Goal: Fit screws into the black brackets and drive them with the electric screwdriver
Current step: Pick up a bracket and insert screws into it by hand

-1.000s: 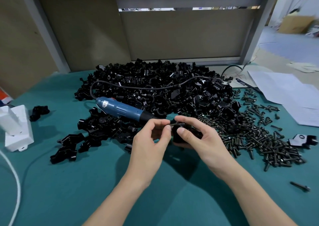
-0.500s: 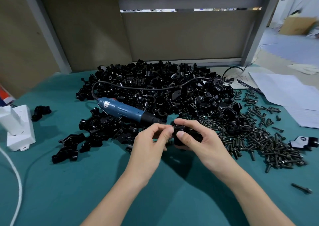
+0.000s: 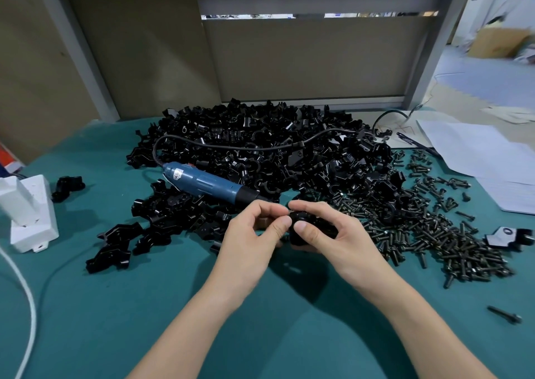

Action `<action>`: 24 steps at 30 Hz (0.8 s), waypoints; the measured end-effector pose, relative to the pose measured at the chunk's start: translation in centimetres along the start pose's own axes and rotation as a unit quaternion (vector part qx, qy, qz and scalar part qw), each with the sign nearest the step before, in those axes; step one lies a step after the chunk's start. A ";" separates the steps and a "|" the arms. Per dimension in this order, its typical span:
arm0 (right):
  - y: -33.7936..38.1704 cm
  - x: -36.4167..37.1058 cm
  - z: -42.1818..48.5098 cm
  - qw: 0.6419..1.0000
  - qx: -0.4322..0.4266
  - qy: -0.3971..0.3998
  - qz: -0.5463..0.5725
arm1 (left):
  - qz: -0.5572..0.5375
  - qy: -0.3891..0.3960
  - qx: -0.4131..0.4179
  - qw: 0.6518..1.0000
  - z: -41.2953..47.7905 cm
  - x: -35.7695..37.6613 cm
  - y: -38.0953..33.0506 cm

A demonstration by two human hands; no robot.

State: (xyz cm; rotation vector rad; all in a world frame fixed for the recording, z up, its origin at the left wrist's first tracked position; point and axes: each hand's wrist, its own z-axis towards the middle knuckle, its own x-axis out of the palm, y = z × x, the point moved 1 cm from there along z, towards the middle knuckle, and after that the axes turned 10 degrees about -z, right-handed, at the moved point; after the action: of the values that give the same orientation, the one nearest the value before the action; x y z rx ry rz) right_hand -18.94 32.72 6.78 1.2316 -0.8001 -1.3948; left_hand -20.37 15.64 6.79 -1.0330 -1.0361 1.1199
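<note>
My right hand (image 3: 333, 236) grips a black bracket (image 3: 304, 228) just above the green table, thumb on its near face. My left hand (image 3: 254, 233) has thumb and fingertips pinched together against the bracket's left end; the screw between them is hidden. The blue electric screwdriver (image 3: 208, 183) lies on the table behind my left hand, tip pointing right, its black cord looping over a big pile of black brackets (image 3: 275, 152). A heap of dark screws (image 3: 428, 228) spreads to the right of my hands.
A smaller group of brackets (image 3: 150, 222) lies at the left. A white power strip (image 3: 29, 213) with a white cable stands at the far left. Paper sheets (image 3: 486, 158) lie at the back right. One loose screw (image 3: 505, 315) and a lone bracket (image 3: 506, 236) lie at right.
My left fingertips have closed in tighter against the bracket's end. Both hands stay in about the same place; the camera has shifted slightly.
</note>
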 end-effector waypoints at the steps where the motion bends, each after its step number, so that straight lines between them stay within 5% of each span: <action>1: -0.1 0.0 0.0 1.000 0.005 0.000 0.014 | -0.014 0.002 -0.004 1.000 0.0 0.1 0.0; 24: -0.1 0.0 0.1 1.000 0.009 0.018 0.006 | -0.003 0.034 -0.100 0.994 -0.1 -0.3 0.3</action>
State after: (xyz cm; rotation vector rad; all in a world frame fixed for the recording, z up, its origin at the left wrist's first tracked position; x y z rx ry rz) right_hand -19.07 32.75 6.75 1.2607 -0.7961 -1.3548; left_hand -20.38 15.37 6.48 -1.2165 -1.1120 0.9836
